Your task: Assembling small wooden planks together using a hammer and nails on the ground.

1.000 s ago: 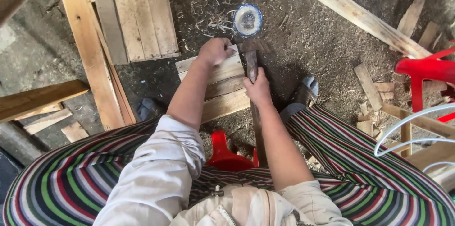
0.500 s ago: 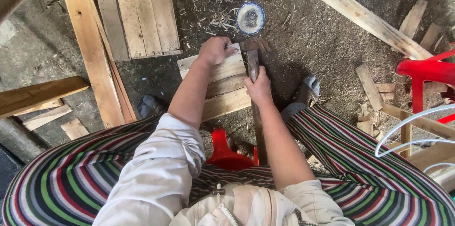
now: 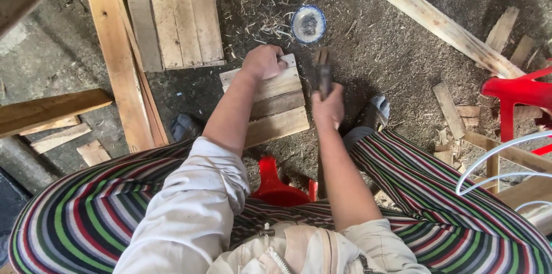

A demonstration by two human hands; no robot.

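Several planks (image 3: 123, 55) lie on the dirt floor at the far left, one long board running down beside a panel (image 3: 175, 21) of nailed slats, with a thick beam (image 3: 49, 110) and short offcuts lower left. A dark shoe (image 3: 183, 127) shows just above the striped skirt (image 3: 86, 211).

Near the middle, the left hand (image 3: 263, 61) is closed in a loose fist, pressing down on the top edge of a small slat board (image 3: 270, 107) that lies flat on the ground; whether it pinches anything small cannot be told. Just right of that board, the right hand (image 3: 328, 107) is clenched around the handle of a dark tool (image 3: 322, 75), held upright with its head just beside the board's right edge. Above it sits a round blue-rimmed dish (image 3: 309, 24) among wood shavings. A red stool (image 3: 276, 185) shows between the knees.

Further right, a sandalled foot (image 3: 376, 110), a long pale batten (image 3: 431, 18) running diagonally, scattered scraps, and a red plastic chair (image 3: 517, 93) at the edge.
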